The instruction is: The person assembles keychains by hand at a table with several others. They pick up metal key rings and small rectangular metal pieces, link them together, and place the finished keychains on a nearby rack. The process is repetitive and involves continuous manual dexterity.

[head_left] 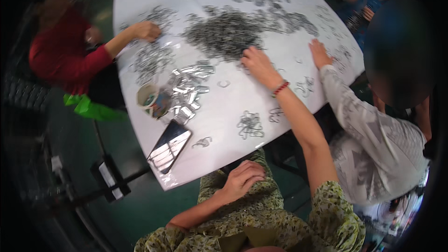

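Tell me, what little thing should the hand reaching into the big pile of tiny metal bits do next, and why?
Probably close the fingers on a few pieces and draw them back. The right hand lies at the near edge of the dark heap of small metal parts, fingers spread, seemingly holding nothing, while small sorted clusters lie nearer the table's edge. The left hand rests on the lap.

Phone [169, 146] at table [233, 98] near edge, cup [148, 98] behind it, metal pile [224, 32] beyond
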A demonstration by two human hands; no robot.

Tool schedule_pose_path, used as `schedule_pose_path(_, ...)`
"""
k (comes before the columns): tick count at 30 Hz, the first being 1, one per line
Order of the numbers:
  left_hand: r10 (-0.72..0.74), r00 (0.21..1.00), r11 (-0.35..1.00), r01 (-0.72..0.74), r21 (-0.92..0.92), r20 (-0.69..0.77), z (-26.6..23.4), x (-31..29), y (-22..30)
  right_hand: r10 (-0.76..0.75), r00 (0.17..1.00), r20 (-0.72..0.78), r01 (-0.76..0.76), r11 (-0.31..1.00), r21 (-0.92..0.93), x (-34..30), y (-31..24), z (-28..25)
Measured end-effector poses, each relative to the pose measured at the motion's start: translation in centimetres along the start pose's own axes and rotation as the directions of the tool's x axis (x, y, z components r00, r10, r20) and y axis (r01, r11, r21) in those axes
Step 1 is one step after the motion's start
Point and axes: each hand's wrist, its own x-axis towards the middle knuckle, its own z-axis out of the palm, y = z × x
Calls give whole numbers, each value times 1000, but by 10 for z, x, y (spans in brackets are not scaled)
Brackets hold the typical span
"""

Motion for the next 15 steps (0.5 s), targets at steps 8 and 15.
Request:
schedule_pose_path(8,-42,998,998,40,-43,-43,18,2,3,129,920,-370,-77,986,151,14,-11,-17)
schedule_pose_path(15,-86,996,995,86,-44,-11,25,-3,11,382,918,104,-378,924,-52,-3,-1,-39)
